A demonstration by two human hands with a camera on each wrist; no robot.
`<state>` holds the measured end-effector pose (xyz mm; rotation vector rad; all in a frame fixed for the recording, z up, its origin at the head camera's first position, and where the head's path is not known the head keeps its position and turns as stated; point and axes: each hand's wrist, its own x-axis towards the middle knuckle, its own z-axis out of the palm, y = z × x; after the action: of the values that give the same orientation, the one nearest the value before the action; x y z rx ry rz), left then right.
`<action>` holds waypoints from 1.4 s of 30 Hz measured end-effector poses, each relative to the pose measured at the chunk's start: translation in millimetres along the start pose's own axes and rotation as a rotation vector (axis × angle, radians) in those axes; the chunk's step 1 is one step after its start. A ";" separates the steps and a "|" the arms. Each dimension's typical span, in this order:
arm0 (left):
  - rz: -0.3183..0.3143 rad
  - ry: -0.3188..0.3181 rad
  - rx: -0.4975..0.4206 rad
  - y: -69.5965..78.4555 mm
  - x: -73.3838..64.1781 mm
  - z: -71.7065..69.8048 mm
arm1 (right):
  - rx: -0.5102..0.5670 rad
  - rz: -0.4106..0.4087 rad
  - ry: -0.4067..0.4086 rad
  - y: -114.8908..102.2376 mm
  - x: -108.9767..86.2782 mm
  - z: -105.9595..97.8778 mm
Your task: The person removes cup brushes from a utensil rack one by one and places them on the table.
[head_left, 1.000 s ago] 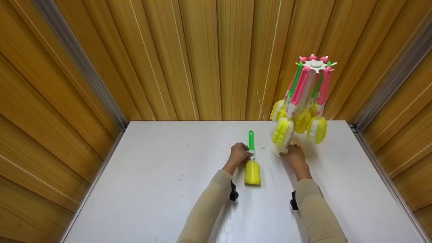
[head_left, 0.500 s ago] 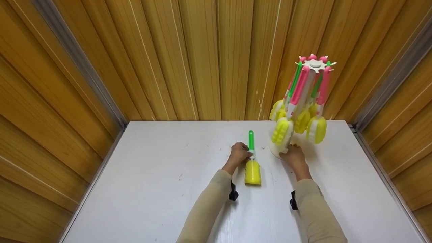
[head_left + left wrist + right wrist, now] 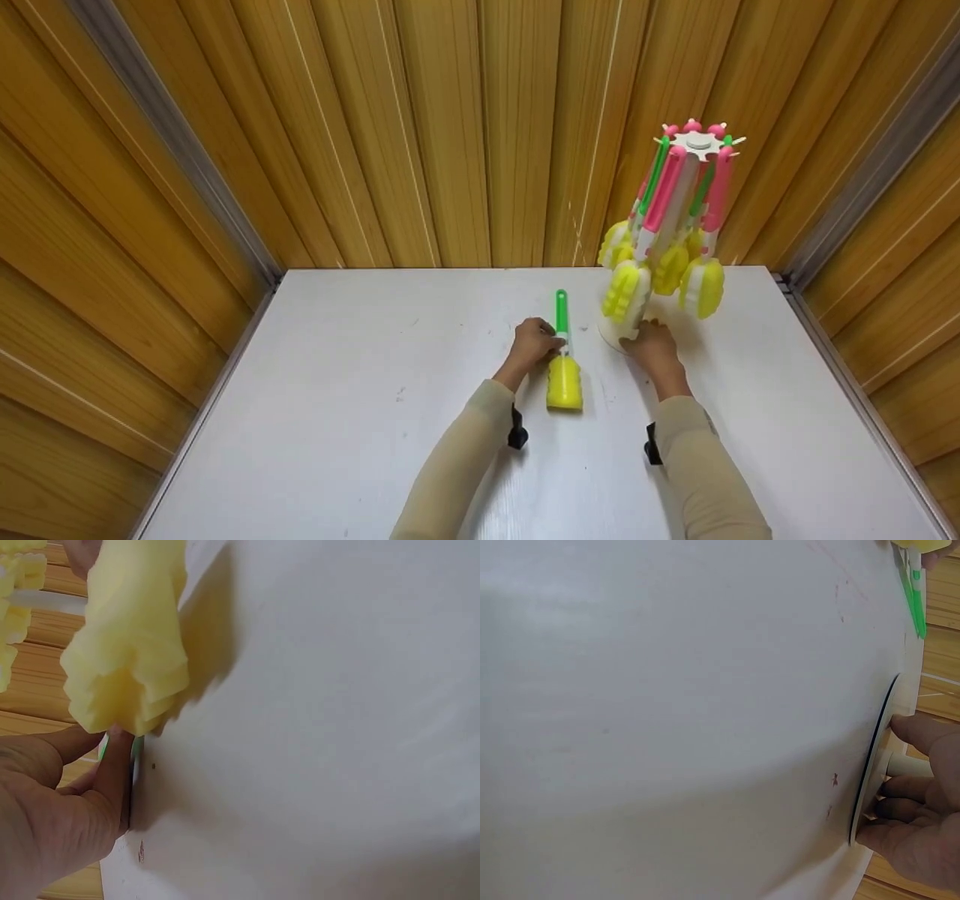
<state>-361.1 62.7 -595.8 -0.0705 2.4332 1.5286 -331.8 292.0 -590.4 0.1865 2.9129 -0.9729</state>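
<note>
Two-handed hold at a white table (image 3: 360, 405), clock directions read from the head view with twelve at the far edge. The left hand (image 3: 534, 341), fingers bent, pinches the white neck of a single brush (image 3: 564, 384) between thumb and fingers; in the left-wrist view the sponge hides part of this grip. The brush is right of the table's middle, its green handle (image 3: 562, 311) pointing to twelve and its yellow sponge to six; whether the sponge touches the tabletop cannot be told. At about two o'clock from the brush — near, but apart — is the round base (image 3: 611, 334) of an upright white stand (image 3: 699, 141). The right hand (image 3: 652, 352) grips the rim of this base from its five-o'clock side, thumb on one part of the edge, the other fingers curled about the disc near the pole. Hanging brushes (image 3: 665, 187) with pink or green handles ring the stand, their yellow-and-white sponges downward. Tan sleeves (image 3: 450, 465) cover both forearms; wood-grained panels (image 3: 442, 135) stand behind, at twelve.
</note>
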 end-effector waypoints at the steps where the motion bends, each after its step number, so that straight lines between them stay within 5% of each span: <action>1: -0.001 -0.003 0.002 0.7 -0.2 -0.4 | -0.001 0.003 -0.001 0.0 0.1 0.0; 10: 0.066 -0.002 -0.007 2.2 -9.2 -5.5 | -0.014 0.007 -0.009 -0.2 2.0 0.1; 16: 0.218 0.009 0.043 14.0 -17.4 -8.6 | -0.019 -0.004 -0.014 2.6 1.6 -1.0; 21: 0.380 0.038 0.078 38.5 -27.5 -10.5 | -0.043 -0.018 -0.005 2.5 1.0 -1.7; 28: 0.552 0.086 -0.087 84.8 -50.7 -8.4 | -0.028 0.015 0.000 -0.7 -0.1 -1.7; 35: 0.679 0.016 -0.200 126.0 -67.4 -6.3 | -0.088 -0.024 0.009 1.4 3.6 0.8; 42: 0.785 -0.032 -0.135 161.0 -67.7 -0.5 | -0.082 -0.023 0.000 2.0 2.1 -1.3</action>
<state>-325.1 126.9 -437.4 0.9783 2.4486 1.9444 -333.6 294.6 -590.8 0.1482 2.9545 -0.8536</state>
